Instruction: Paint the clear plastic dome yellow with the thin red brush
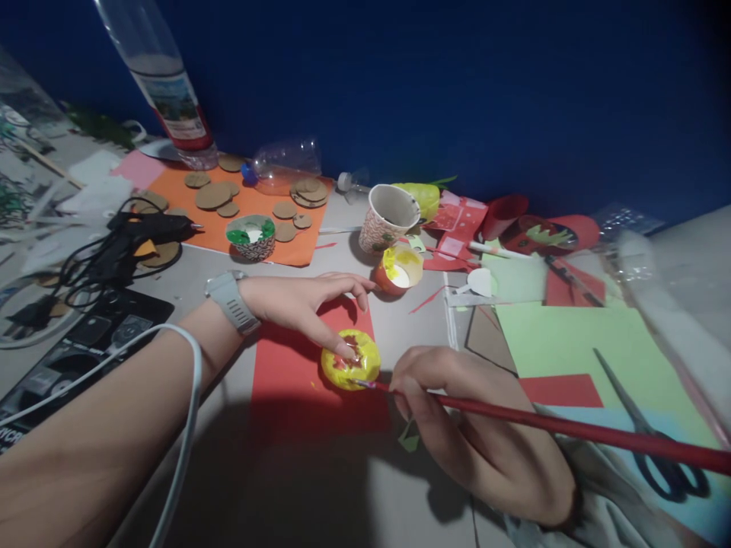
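A small round yellow-painted piece [365,352], shiny like the cut base of a plastic bottle, lies on a red sheet of paper [285,396]. Its middle shows a reddish-brown, unpainted-looking patch. My left hand [311,304] rests its thumb on top of this piece, fingers spread towards a small cup of yellow and white paint [400,272]. Between the fingers of my right hand [457,411] is a long red paintbrush [531,418], its tip touching the lower edge of the yellow piece. A patterned paper cup [389,217] stands behind the paint cup.
A cup of green paint [251,240] stands by cardboard discs [214,195] on orange paper. Left are a glue gun [154,227], a tall bottle [177,106] and a white cable [191,411] crossing my forearm. Scissors [645,430] lie right on coloured paper. A blue wall [400,91] rises behind.
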Motion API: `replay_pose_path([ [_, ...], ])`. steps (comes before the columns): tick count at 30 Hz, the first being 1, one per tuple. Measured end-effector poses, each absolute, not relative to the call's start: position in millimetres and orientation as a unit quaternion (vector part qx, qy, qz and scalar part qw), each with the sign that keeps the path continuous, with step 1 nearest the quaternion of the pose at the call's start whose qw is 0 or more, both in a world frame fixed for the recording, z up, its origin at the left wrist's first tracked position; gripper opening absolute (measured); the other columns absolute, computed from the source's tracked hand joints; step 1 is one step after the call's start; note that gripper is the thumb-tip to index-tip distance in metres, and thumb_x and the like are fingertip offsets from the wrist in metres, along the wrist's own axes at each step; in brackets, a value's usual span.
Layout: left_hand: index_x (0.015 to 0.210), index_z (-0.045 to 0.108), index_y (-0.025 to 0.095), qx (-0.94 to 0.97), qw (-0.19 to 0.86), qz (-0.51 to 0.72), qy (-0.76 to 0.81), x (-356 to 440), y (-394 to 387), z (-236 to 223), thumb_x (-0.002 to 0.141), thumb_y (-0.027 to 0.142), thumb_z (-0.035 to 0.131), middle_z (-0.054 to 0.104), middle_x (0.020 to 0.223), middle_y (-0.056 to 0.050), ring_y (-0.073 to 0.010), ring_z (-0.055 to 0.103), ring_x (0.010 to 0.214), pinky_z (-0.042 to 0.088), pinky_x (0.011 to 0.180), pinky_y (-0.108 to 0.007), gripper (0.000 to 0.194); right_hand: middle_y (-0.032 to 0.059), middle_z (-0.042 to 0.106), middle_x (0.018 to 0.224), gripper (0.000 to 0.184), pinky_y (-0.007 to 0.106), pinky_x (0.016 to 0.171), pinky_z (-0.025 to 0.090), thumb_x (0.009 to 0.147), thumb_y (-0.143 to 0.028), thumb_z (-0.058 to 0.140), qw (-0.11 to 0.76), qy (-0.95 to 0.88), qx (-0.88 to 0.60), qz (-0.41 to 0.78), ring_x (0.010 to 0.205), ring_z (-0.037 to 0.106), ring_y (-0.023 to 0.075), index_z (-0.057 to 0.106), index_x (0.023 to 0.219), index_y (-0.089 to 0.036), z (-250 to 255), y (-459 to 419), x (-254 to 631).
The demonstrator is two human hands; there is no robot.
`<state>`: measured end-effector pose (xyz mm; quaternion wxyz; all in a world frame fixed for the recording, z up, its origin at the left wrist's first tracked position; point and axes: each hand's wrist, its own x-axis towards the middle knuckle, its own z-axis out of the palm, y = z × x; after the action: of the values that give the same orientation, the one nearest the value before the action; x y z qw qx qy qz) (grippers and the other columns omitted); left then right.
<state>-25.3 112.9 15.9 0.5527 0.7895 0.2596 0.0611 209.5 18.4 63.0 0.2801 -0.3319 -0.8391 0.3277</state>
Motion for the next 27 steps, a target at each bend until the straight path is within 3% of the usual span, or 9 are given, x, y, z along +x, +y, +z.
replay_pose_path([
  [4,0.108,0.051,0.023,0.788,0.554,0.062,0.261,-24.6,113.0,16.3,0.075,0.039,0.081,0.026,0.16,-0.012,-0.0294,0.035,0.144,0.036,0.114,-0.04,0.048,-0.0025,0.052,0.064,0.018,0.028,0.052,0.039,0.096,-0.016,0.046,0.283,-0.833,-0.37,0.298,0.053,0.047,0.0114,0.047,0.078,-0.022,65.1,17.8,214.8],
  [14,0.109,0.051,0.023,0.794,0.546,0.049,0.262,-25.1,114.2,16.8,0.076,0.043,0.079,0.027,0.158,-0.011,-0.0287,0.034,0.145,0.034,0.115,-0.039,0.048,-0.001,0.052,0.064,0.023,0.031,0.053,0.039,0.102,-0.024,0.041,0.323,-0.781,-0.427,0.321,0.055,0.05,0.0143,0.05,0.08,-0.023,58.8,31.9,223.0],
  [18,0.109,0.052,0.023,0.794,0.545,0.047,0.267,-25.8,113.8,15.7,0.076,0.045,0.079,0.028,0.158,-0.01,-0.0289,0.033,0.144,0.031,0.117,-0.04,0.048,-0.0004,0.054,0.064,0.023,0.032,0.053,0.039,0.102,-0.028,0.043,0.28,-0.801,-0.418,0.323,0.055,0.05,0.0152,0.053,0.081,-0.023,56.1,38.6,227.7],
  [23,0.109,0.052,0.024,0.794,0.541,0.043,0.274,-25.7,113.7,15.6,0.075,0.047,0.079,0.027,0.159,-0.008,-0.03,0.031,0.145,0.028,0.119,-0.043,0.049,-0.0001,0.054,0.068,0.021,0.032,0.058,0.042,0.102,-0.023,0.04,0.302,-0.806,-0.41,0.301,0.059,0.052,0.0152,0.052,0.085,-0.024,57.9,44.1,232.2],
  [27,0.108,0.051,0.023,0.785,0.559,0.046,0.264,-25.3,113.9,15.7,0.075,0.044,0.079,0.027,0.158,-0.01,-0.0299,0.031,0.145,0.028,0.119,-0.042,0.048,0.0001,0.055,0.068,0.018,0.031,0.055,0.038,0.099,-0.018,0.043,0.249,-0.843,-0.38,0.289,0.058,0.05,0.0148,0.049,0.082,-0.023,66.4,37.8,229.6],
])
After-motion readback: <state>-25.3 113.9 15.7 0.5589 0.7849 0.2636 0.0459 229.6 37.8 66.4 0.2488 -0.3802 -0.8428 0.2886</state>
